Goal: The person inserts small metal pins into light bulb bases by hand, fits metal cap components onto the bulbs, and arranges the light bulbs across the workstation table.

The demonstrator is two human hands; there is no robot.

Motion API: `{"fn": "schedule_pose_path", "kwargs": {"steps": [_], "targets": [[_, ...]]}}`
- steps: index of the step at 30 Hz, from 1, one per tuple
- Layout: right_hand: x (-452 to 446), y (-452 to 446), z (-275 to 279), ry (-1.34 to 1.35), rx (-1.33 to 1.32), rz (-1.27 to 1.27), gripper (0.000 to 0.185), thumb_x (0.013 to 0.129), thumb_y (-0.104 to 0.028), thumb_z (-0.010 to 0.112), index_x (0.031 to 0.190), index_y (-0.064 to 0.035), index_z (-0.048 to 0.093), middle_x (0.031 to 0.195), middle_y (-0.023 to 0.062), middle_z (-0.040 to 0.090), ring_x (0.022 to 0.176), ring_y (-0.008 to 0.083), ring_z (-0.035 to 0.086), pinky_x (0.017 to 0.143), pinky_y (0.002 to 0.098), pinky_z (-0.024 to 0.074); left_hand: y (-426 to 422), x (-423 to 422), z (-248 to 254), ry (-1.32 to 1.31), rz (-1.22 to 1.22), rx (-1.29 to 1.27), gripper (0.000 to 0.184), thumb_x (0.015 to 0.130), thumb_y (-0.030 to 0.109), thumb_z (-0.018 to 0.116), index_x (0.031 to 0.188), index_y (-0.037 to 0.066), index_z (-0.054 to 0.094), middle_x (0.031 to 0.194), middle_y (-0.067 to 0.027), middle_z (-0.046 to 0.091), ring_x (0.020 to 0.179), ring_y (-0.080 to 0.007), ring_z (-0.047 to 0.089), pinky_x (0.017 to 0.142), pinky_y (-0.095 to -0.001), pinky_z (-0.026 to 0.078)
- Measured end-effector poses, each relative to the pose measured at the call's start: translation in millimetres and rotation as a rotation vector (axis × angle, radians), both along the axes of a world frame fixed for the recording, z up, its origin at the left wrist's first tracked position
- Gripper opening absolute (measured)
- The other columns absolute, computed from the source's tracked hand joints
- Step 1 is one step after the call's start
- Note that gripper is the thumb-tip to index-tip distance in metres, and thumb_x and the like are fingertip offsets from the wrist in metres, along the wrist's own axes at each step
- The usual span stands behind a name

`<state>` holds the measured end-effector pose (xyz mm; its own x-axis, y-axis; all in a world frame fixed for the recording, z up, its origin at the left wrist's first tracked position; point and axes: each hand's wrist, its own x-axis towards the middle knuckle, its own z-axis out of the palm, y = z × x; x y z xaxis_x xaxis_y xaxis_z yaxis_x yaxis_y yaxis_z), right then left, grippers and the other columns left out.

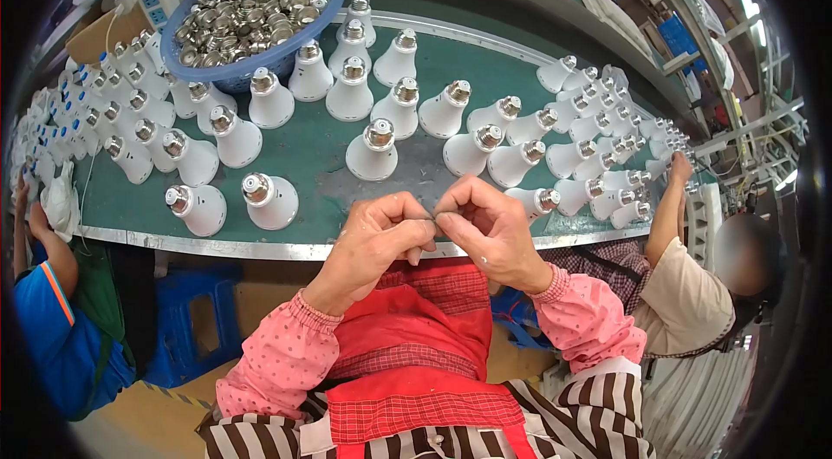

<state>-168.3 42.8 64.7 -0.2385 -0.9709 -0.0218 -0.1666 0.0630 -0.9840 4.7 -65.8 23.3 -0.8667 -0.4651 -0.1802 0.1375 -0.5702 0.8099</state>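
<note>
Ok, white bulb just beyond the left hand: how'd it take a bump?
The white bulb stands wide end down, so a light nudge probably won't tip it. Toppled, its round body would likely roll. The smooth shell may be slippery.

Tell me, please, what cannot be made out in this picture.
All in the head view:
Anything pinched between the left hand and right hand: hidden by those hands.
Lower caps in the blue basket: buried under upper caps.
Worker in blue: head cut off by the dark edge.
Farthest right bulbs: markings too small.
</note>
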Motion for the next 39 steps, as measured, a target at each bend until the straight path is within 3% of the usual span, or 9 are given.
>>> {"fn": "schedule_pose_path", "kwargs": {"steps": [2,8,11,16,19,22,25,28,39], "targets": [[4.8,-2.0,5.8,0.005,0.006,-0.005,0.009,0.093,0.003,0.067,0.099,0.0011,0.062,0.091,0.0061,0.061,0.078,0.0108,0.06,0.068,0.0281,0.0498,-0.3,0.7,2.2,0.005,0.008,0.014,0.006,0.096,0.008,0.068,0.091,0.004,0.067,0.085,-0.0036,0.07,0.071,-0.0062,0.06,0.063,-0.0228,0.047],[0.9,-14.0,24.3,1.091,-0.497,0.248,0.021,0.081,0.009,0.069,0.098,-0.0009,0.06,0.084,0.0137,0.055,0.072,0.0289,0.062,0.064,0.0356,0.051,6.0,-2.7,6.9,-0.092,0.113,-0.207,0.011,0.09,0.005,0.07,0.081,0.004,0.064,0.077,0.006,0.06,0.069,0.0001,0.049,0.059,-0.0217,0.039],[2.2,-15.3,27.8,1.177,-0.527,0.27,0.023,0.08,0.008,0.071,0.098,-0.0018,0.061,0.085,0.0128,0.056,0.07,0.0303,0.061,0.061,0.0372,0.05,6.1,-2.3,7.6,-0.085,0.139,-0.281,0.011,0.09,0.004,0.07,0.08,0.003,0.064,0.076,0.0078,0.058,0.068,0.0014,0.047,0.057,-0.0215,0.037],[9.0,-12.9,18.7,0.7,-0.363,0.112,0.016,0.087,0.006,0.068,0.098,-0.0014,0.06,0.086,0.009,0.057,0.068,0.0203,0.06,0.059,0.0325,0.0466,2.5,7.9,15.1,0.017,0.09,-0.131,0.01,0.094,0.007,0.073,0.088,0.001,0.066,0.08,0.0058,0.064,0.07,0.0003,0.054,0.059,-0.0209,0.043],[5.7,-24.4,25.1,0.622,-0.305,0.004,0.01,0.092,0.004,0.066,0.098,-0.0014,0.06,0.084,0.0059,0.057,0.068,0.013,0.058,0.058,0.0291,0.0441,-5.2,11.6,24.6,-0.02,0.254,-0.295,0.013,0.097,0.012,0.074,0.1,0.001,0.069,0.084,0.0005,0.067,0.07,-0.0036,0.058,0.062,-0.021,0.046],[-10.2,-56.8,25.6,0.502,-0.294,-0.118,0.005,0.097,-0.001,0.064,0.098,-0.0009,0.059,0.079,0.0038,0.059,0.068,0.0088,0.055,0.06,0.0265,0.0444,-23.2,-3.1,32.8,-0.262,0.748,-0.701,0.023,0.097,0.012,0.073,0.115,-0.001,0.069,0.092,-0.0031,0.07,0.071,-0.0066,0.059,0.064,-0.0246,0.048],[-16.1,-98.6,32.2,0.528,-0.35,-0.14,0.005,0.097,-0.002,0.065,0.097,0.0002,0.06,0.082,0.0072,0.062,0.069,0.0137,0.059,0.063,0.0305,0.0476,-64.9,-34.7,19.5,-0.41,1.068,-1.101,0.033,0.093,0.012,0.072,0.122,-0.003,0.067,0.107,-0.0135,0.069,0.093,-0.0315,0.071,0.084,-0.0407,0.055],[-24.4,-135.6,28.8,0.542,-0.319,-0.086,0.006,0.095,-0.003,0.066,0.097,0.0006,0.061,0.084,0.0114,0.064,0.07,0.0199,0.061,0.065,0.0348,0.0498,-99.8,-54.9,-3.4,-0.384,0.974,-1.02,0.04,0.09,0.014,0.072,0.127,0.0,0.066,0.109,-0.0168,0.068,0.103,-0.0407,0.067,0.092,-0.0473,0.052],[-23.0,-189.0,24.2,0.838,-0.344,0.135,0.01,0.093,-0.006,0.064,0.098,0.0002,0.058,0.096,0.0179,0.063,0.083,0.039,0.064,0.075,0.0467,0.0513,-108.5,-51.8,-5.7,-0.413,0.893,-0.968,0.03,0.09,0.018,0.075,0.117,0.008,0.067,0.106,-0.0152,0.067,0.098,-0.041,0.068,0.083,-0.049,0.053]]}}
